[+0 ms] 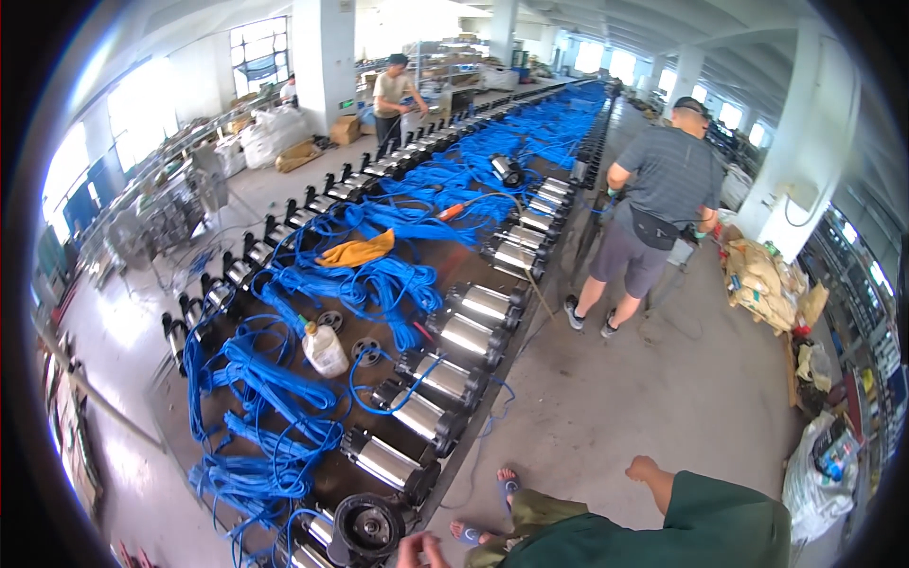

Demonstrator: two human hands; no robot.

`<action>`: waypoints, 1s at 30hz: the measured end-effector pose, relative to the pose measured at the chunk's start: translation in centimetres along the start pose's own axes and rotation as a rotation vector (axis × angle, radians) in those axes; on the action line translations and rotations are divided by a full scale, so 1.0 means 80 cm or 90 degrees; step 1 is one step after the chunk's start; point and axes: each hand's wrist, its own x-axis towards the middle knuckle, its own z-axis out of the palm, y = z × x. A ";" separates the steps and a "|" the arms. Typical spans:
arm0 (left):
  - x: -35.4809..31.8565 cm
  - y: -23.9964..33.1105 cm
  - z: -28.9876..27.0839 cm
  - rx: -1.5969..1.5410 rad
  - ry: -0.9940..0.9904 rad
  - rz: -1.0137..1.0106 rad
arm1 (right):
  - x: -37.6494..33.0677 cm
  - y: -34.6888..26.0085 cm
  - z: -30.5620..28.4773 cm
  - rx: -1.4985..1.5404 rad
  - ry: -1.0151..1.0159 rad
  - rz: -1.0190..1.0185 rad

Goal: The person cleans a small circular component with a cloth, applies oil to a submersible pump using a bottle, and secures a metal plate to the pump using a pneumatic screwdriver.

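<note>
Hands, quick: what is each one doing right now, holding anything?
Left hand: fingers loosely open, empty, beside the round black end cap of a steel cylindrical pump.
Right hand: curled into a loose fist, in the air; nothing seen in it.

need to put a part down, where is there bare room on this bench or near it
On the bench, only small dark patches around the white bottle and the two black discs. Blue cable coils and steel pumps crowd everything else. The concrete floor right of the pumps is bare.
</note>
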 end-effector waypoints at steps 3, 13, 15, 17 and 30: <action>-0.003 -0.120 0.059 -0.051 -0.086 0.000 | -0.050 0.014 0.005 0.185 -0.017 0.004; 0.043 0.042 0.159 -0.051 -0.181 0.094 | -0.084 -0.066 -0.010 0.227 0.151 -0.299; 0.017 0.077 0.221 -0.036 -0.167 0.203 | -0.080 -0.071 -0.031 0.541 0.036 -0.247; -0.028 0.133 0.284 -0.071 -0.238 0.318 | -0.103 -0.089 -0.073 0.888 -0.093 -0.209; -0.239 0.018 0.733 -0.112 -0.534 0.446 | -0.154 0.049 -0.196 1.385 0.040 -0.569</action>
